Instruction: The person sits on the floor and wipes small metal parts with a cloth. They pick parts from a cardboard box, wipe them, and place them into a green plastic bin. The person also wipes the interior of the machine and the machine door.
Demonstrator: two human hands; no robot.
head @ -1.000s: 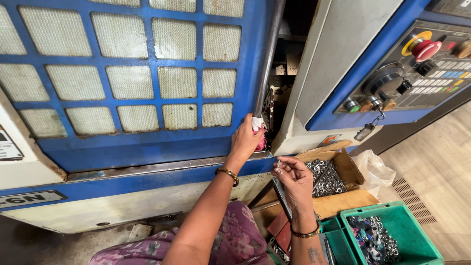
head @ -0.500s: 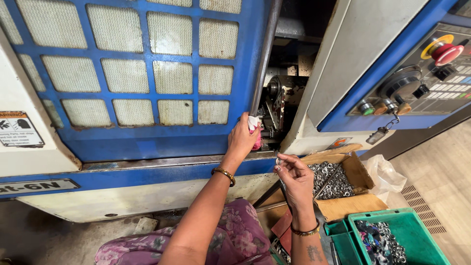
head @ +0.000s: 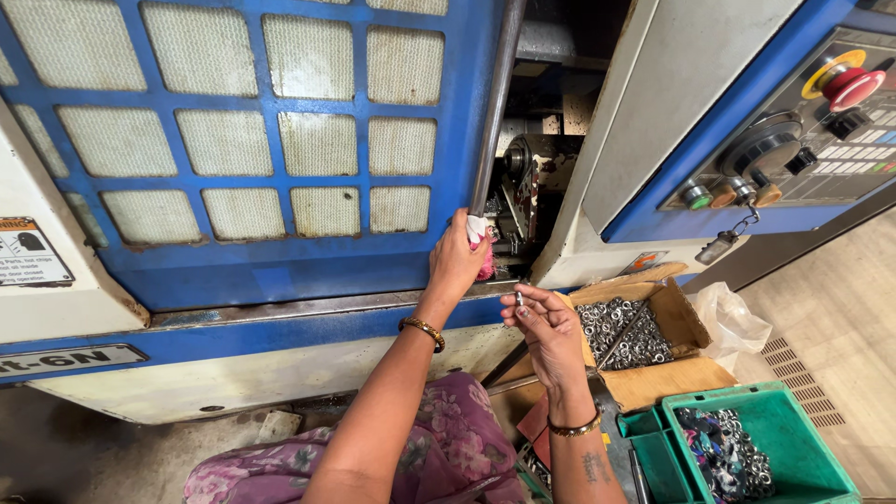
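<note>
A blue machine door (head: pixel 280 140) with mesh panes filled the wall above a wooden floor (head: pixel 840 308). The left hand (head: pixel 455 261) gripped the door handle (head: pixel 493 112) through a cloth (head: pixel 478 229). The right hand (head: pixel 546 322) pinched a small metal ring (head: pixel 519 299). The dark machine interior stayed hard to read.

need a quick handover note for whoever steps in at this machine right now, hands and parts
Left hand: gripping the edge of the blue sliding door with a pink-and-white cloth bunched in it; the door is partly open.
Right hand: pinching one small metal ring at the fingertips, just below the opening.
Parts: cardboard box of loose metal rings, green bin with more, both on the right.
Done: one ring picked up.
Left: ring is not in the machine yet.
</note>
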